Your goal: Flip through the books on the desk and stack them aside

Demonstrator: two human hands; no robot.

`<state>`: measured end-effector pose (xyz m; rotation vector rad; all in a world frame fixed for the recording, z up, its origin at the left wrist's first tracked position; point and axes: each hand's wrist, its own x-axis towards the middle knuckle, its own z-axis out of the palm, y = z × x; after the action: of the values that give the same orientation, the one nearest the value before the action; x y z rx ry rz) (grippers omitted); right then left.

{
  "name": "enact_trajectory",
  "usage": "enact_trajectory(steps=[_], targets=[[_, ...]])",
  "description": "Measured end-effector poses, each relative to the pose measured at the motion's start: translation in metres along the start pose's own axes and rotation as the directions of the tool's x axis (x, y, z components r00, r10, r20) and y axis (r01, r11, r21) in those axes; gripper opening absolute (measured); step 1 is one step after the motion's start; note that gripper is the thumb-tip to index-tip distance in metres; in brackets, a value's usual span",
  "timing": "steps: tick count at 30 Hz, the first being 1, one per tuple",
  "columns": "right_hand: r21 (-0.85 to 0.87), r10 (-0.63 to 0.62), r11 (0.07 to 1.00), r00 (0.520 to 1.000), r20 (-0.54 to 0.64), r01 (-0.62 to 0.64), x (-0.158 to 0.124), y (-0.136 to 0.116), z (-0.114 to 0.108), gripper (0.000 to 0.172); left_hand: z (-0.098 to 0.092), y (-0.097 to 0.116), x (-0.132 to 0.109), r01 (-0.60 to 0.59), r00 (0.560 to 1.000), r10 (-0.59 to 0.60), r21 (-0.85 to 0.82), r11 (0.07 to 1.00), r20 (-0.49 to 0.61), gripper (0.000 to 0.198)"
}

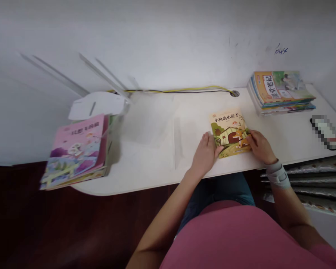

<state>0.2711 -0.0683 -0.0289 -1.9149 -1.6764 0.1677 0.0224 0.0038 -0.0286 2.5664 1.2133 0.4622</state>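
A thin picture book (230, 132) with a yellow cover, a cartoon dog and a small house lies flat on the white desk (156, 164). My left hand (204, 153) presses on the book's left edge, and my right hand (260, 147) holds its right edge, with the thumb on the cover. Both hands partly hide the lower corners. A grey wrist brace (278, 174) wraps my right wrist.
A stack of books (281, 91) stands at the desk's back right. A pile of pink-covered books (77, 151) overhangs the left edge beneath a white desk lamp (98, 104). A yellow-and-black cable (179, 89) runs along the wall to a desk grommet (234, 93). A pixelated object (329, 132) lies at the right.
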Motion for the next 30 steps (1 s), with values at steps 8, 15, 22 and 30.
enact_trajectory(steps=[8, 15, 22, 30], targets=[[0.115, 0.002, 0.993, 1.000, -0.009, -0.001, -0.008, 0.005, 0.000, 0.066, 0.019, 0.001, 0.006, -0.039, 0.995, 0.030, 0.090, 0.995, 0.093, 0.082], [0.357, -0.028, 0.933, 0.999, -0.025, 0.035, -0.002, -0.032, -0.024, 0.055, 0.024, 0.005, 0.006, -0.031, 0.998, 0.028, 0.046, 0.998, 0.056, 0.089], [0.256, -0.272, 0.935, 0.960, 0.068, 0.246, 0.038, -0.086, -0.006, 0.068, 0.019, 0.015, 0.007, -0.016, 0.994, 0.011, 0.044, 0.999, 0.108, 0.086], [-0.144, -0.397, 0.879, 0.866, 0.305, 0.454, 0.044, -0.124, 0.034, 0.046, -0.024, -0.040, -0.008, 0.084, 0.989, -0.097, 0.119, 0.989, 0.108, 0.058]])
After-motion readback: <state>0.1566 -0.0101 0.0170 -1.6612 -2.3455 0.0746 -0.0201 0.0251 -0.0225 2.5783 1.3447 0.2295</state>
